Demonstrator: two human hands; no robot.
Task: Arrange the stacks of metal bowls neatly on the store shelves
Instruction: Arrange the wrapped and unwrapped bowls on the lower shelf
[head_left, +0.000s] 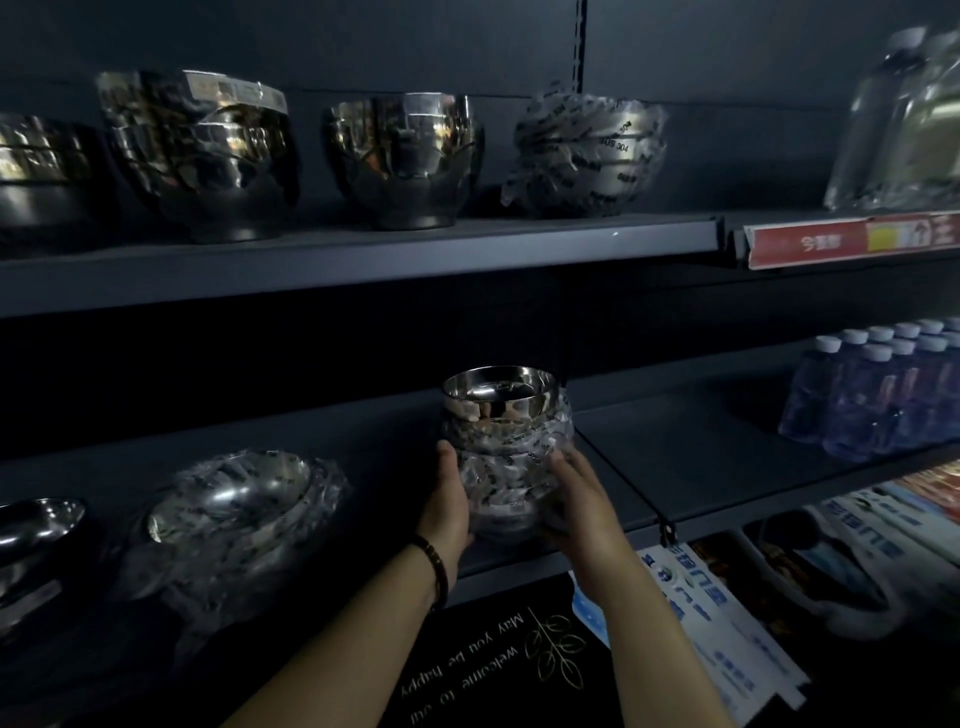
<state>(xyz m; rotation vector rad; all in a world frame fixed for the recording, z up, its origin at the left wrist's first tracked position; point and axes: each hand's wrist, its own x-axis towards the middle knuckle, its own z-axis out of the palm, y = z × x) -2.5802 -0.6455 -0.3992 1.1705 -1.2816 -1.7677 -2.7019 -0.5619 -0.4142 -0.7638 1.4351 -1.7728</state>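
Note:
A tall stack of metal bowls in clear printed wrap (506, 447) stands near the front edge of the lower shelf (363, 447), an unwrapped shiny bowl on top. My left hand (449, 501) grips its left side and my right hand (582, 499) grips its right side, fingers curled round the wrap. To the left on the same shelf lie a wrapped bowl stack (239, 512) and a bare bowl (36, 525). The upper shelf (363, 254) carries shiny bowl stacks (202, 156) (405, 161) and one wrapped stack (587, 150).
Packs of water bottles (878, 389) stand on the lower shelf at the right, and wrapped bottles (904, 119) on the upper right. A red price strip (841, 241) runs along that shelf edge. Below are a dark doormat (483, 660) and packaged goods (727, 623).

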